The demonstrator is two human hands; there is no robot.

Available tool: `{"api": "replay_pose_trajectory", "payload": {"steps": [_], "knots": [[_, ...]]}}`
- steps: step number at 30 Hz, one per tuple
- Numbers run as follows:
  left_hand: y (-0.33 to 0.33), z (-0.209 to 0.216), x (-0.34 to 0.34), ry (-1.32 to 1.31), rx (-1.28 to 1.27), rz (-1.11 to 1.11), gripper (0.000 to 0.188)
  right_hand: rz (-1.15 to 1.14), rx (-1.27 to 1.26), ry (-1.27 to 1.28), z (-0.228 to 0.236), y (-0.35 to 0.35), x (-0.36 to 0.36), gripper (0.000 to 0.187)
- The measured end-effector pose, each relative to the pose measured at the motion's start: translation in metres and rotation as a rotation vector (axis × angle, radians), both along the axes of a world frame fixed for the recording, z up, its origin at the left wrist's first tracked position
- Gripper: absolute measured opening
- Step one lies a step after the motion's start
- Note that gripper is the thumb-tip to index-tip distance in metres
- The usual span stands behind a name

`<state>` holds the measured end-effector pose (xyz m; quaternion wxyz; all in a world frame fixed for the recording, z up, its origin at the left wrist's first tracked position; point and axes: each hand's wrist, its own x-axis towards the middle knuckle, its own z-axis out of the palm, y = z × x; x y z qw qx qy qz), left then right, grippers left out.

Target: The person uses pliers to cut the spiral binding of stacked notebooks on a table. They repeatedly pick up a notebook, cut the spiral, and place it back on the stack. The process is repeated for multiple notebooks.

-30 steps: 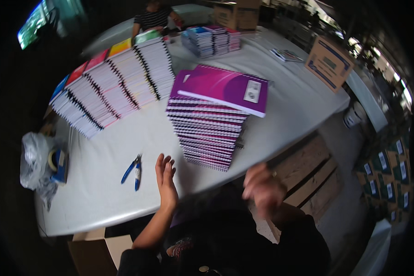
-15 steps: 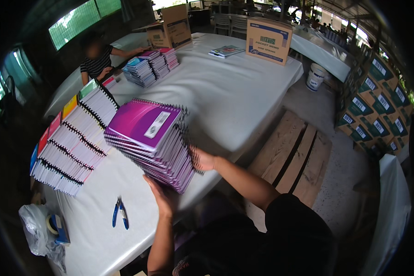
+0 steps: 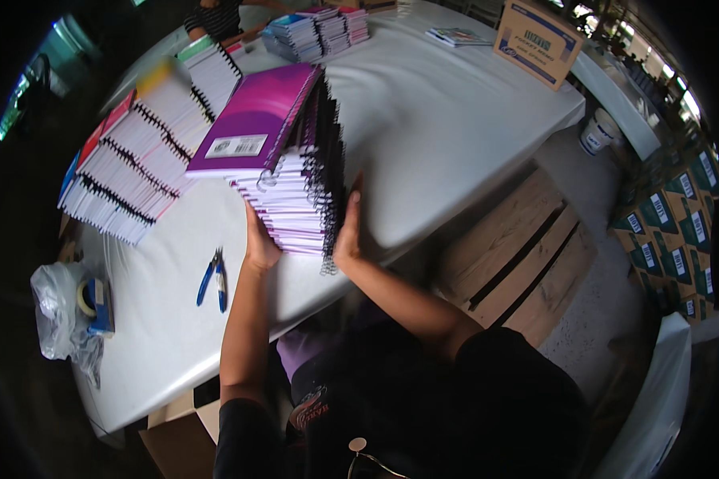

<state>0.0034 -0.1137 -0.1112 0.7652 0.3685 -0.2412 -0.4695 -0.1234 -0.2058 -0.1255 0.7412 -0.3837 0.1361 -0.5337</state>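
A tall stack of purple spiral notebooks (image 3: 284,207) stands at the near side of the table, between my two hands. Its top notebook (image 3: 256,120) lies askew, jutting out to the left, and has a white label on its cover. Black wire coils line the stack's right side. My left hand (image 3: 261,239) presses on the lower left, its fingers partly hidden behind the pages. Against the coil side lies my right hand (image 3: 349,231), fingers extended along it. Blue-handled cutting pliers (image 3: 213,279) rest on the table to the left of my left forearm.
Rows of notebooks with coloured covers (image 3: 136,152) line the table's left side. Farther back are more notebook stacks (image 3: 311,36), a seated person (image 3: 214,17) and a carton (image 3: 538,41). A plastic bag (image 3: 54,311) and tape (image 3: 86,298) lie front left. A wooden bench (image 3: 519,247) stands right.
The purple stack has been turned so its coils face right, and its top notebook now sits askew. Both hands have shifted along its sides. The whole view has also moved.
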Motion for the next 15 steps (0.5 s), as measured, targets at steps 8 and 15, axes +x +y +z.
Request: {"api": "replay_pose_trajectory", "payload": {"steps": [8,15], "knots": [[-0.005,0.014,-0.011,-0.093,0.229,0.119,0.070,-0.010,-0.261,0.338,0.018,-0.003,-0.006,0.081],[0.007,0.136,-0.015,-0.708,-0.381,0.685,0.077,-0.261,-0.787,0.186,0.133,-0.044,-0.024,0.082]]}}
